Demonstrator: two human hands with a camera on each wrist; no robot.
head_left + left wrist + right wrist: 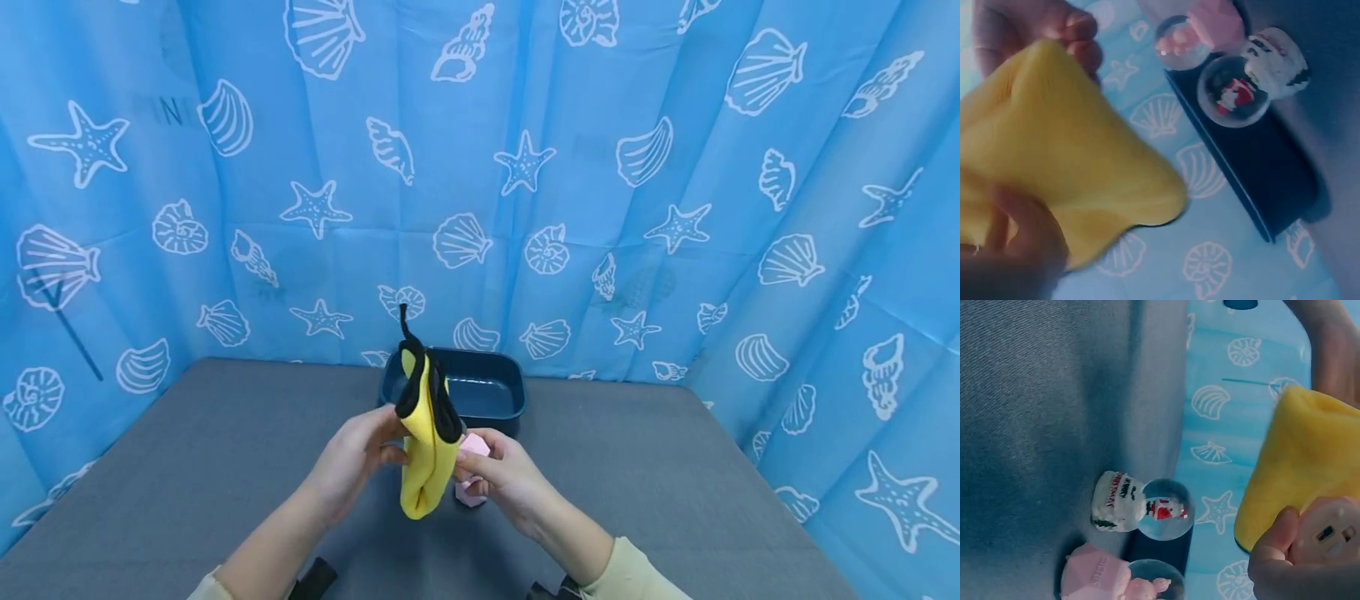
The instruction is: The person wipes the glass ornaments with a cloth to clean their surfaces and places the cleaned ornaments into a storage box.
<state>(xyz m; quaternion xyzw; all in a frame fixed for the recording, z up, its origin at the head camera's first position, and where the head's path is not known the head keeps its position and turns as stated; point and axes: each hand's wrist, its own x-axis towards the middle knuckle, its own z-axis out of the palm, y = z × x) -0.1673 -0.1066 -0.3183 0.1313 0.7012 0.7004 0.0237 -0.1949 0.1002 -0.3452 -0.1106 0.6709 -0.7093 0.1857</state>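
My left hand [351, 460] grips a yellow cloth pouch [423, 467] by its left side, thumb and fingers on the fabric. The pouch stands upright in the air, its black-trimmed mouth at the top and a black cord sticking up. At the pouch's right side, my right hand [513, 479] holds a pink snow globe by its faceted base [477, 448]. The right wrist view shows that base's round underside with small slots; its globe is hidden. Below, on the table, stands another pink snow globe [1094, 575], beside a white Christmas snow globe [1116, 503] with a red-and-white figure.
A dark blue rectangular bin [487, 393] sits behind the hands, near the table's back edge. Grey cloth covers the table [637, 475]. A blue curtain [570, 208] with white shells and starfish hangs behind it and along both sides.
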